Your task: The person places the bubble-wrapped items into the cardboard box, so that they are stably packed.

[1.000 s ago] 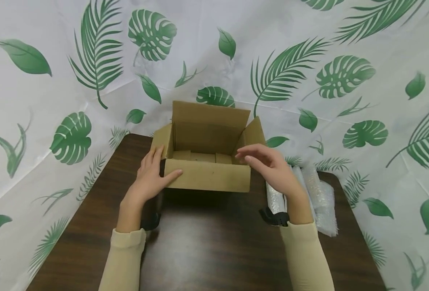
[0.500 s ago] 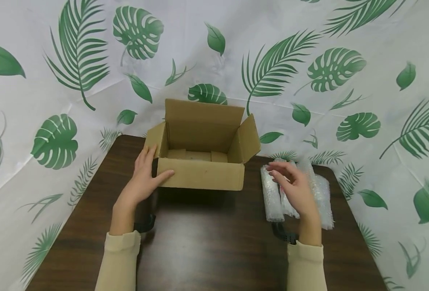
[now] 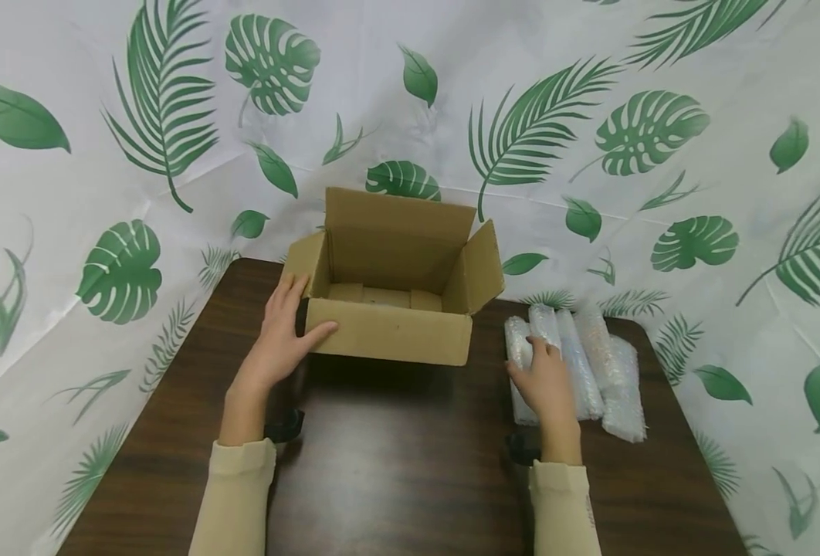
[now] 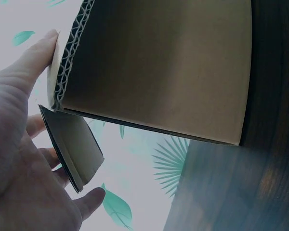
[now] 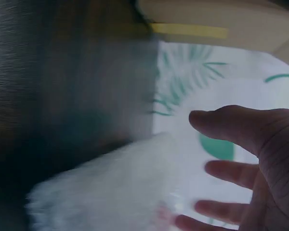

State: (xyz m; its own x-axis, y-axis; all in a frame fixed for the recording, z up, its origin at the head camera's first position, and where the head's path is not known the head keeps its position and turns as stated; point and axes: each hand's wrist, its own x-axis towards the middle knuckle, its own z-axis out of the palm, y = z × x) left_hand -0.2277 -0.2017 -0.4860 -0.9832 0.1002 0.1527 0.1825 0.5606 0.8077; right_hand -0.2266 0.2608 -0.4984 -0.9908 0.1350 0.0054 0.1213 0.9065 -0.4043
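A cardboard box (image 3: 389, 332) stands with its flaps spread outward at the far middle of the table. My left hand (image 3: 274, 340) rests on its near left corner. The thumb lies along the front flap, and the fingers extend along the left flap; the left wrist view shows part of them behind that flap (image 4: 77, 149). Over the bubble-wrapped bundles (image 3: 580, 371) on the right is my right hand (image 3: 545, 378). In the right wrist view its thumb and fingers are spread apart, nothing between them, beside a blurred bubble-wrapped bundle (image 5: 111, 187) with a reddish patch.
Several bubble-wrapped bundles lie side by side near the right edge of the dark wooden table (image 3: 382, 463). A white leaf-print cloth (image 3: 452, 116) hangs behind and at both sides. The box's right flap (image 3: 482, 266) leans out toward the bundles.
My right hand has moved from the box's right side rightward, over to the bubble-wrapped bundles, and lowered toward them. The left hand stays at the box's left corner.
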